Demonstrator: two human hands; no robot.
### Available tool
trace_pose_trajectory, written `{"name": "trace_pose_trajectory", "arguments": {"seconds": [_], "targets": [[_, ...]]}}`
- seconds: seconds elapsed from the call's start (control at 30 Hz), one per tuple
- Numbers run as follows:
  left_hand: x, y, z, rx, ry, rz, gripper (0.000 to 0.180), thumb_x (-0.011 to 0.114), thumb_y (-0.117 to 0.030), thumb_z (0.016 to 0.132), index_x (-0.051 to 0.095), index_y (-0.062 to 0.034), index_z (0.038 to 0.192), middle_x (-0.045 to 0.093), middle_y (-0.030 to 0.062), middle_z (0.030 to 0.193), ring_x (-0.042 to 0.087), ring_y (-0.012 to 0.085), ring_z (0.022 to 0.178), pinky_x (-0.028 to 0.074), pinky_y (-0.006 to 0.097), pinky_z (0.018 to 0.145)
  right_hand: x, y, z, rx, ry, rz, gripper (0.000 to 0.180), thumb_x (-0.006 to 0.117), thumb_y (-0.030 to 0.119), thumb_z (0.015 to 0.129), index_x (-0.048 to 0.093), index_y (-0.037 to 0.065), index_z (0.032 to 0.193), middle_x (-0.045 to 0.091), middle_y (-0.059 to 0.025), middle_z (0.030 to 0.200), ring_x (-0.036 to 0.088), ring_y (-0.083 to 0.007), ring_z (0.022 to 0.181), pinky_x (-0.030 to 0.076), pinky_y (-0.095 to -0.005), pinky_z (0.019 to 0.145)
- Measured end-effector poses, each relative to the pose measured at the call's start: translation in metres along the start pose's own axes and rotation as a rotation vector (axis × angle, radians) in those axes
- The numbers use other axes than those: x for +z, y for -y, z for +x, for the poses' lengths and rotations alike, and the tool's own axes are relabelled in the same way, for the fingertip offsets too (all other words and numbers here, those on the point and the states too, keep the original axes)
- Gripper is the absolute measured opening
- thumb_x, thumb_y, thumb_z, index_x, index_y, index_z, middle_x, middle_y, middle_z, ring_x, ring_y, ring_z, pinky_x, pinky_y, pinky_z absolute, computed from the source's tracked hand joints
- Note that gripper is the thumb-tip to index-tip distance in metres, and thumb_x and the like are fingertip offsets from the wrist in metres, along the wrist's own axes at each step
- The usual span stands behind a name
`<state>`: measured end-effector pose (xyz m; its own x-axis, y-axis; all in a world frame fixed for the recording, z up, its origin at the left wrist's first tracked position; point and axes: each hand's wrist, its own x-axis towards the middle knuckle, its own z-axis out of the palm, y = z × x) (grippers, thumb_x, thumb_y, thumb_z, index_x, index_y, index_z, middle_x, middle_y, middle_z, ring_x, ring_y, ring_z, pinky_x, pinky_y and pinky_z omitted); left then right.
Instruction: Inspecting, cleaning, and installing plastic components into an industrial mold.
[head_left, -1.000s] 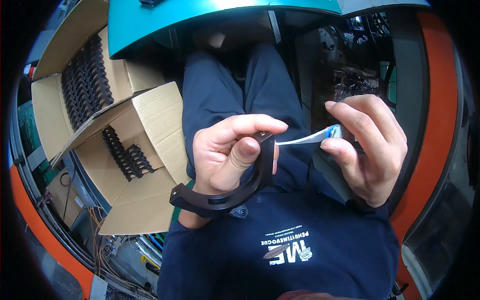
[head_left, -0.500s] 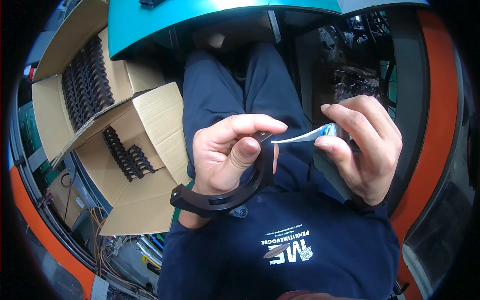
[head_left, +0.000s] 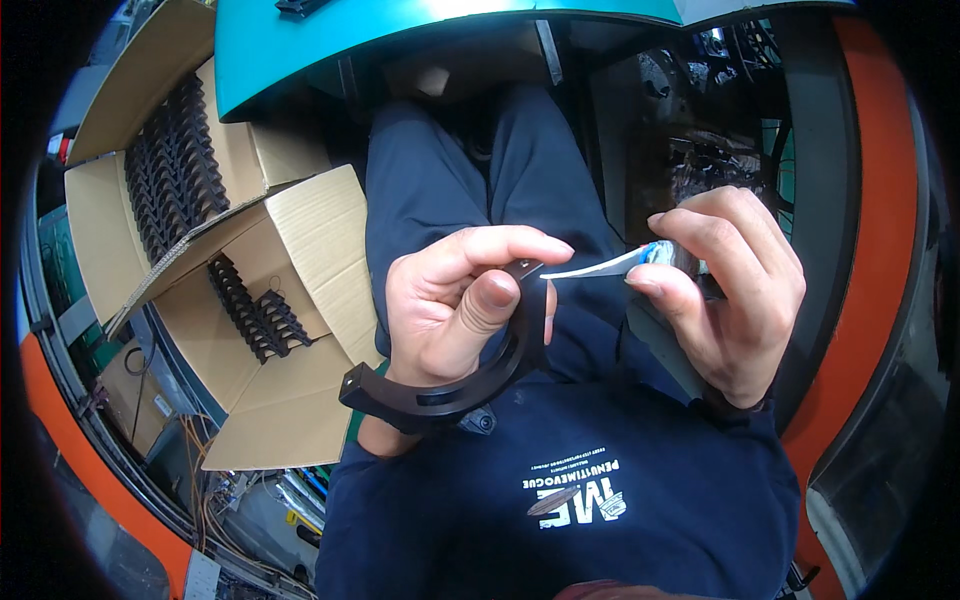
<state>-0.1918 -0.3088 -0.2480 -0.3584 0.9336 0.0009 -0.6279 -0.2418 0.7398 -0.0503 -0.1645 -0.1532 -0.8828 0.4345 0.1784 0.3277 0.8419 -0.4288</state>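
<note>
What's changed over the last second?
The right hand and the pale-bladed tool it pinches shifted slightly left and up in the picture. Nothing was picked up or let go. The left hand, its black curved part and the cartons stayed put.

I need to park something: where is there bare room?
Bare: the curved teal surface, right of the small black part; the navy-trousered lap, between that surface and the left hand. Crowded: the brown cardboard box packed with black ridged parts, and the gap toward the right hand, taken by a white blade and black curved bracket.
</note>
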Motion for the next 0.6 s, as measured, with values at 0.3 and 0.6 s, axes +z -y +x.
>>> {"name": "trace_pose_trajectory", "arguments": {"seconds": [0.3, 0.6], "targets": [[0.0003, -0.0007, 0.0007, -0.007, 0.012, -0.014, 0.041, 0.061, -0.034, 0.091, 0.063, 0.0040, 0.107, 0.063, 0.0077, 0.071, 0.062, 0.0125, 0.060, 0.047, 0.020, 0.056, -0.0014, -0.0007, -0.0015, 0.046, -0.018, 0.083, 0.031, 0.074, 0.023, 0.074, 0.062, -0.004, 0.082, 0.057, -0.0115, 0.070, 0.058, -0.0205, 0.062, 0.043, -0.0290, 0.054], [-0.0019, 0.0014, 0.0013, 0.010, 0.026, -0.021, 0.041, 0.060, -0.033, 0.091, 0.063, 0.0040, 0.108, 0.063, 0.0079, 0.071, 0.062, 0.0126, 0.060, 0.047, 0.021, 0.056, 0.0028, -0.0038, -0.0021, 0.021, 0.035, 0.071, 0.030, 0.075, 0.023, 0.074, 0.062, -0.003, 0.082, 0.056, -0.0107, 0.069, 0.057, -0.0212, 0.061, 0.043, -0.0301, 0.054]]}}
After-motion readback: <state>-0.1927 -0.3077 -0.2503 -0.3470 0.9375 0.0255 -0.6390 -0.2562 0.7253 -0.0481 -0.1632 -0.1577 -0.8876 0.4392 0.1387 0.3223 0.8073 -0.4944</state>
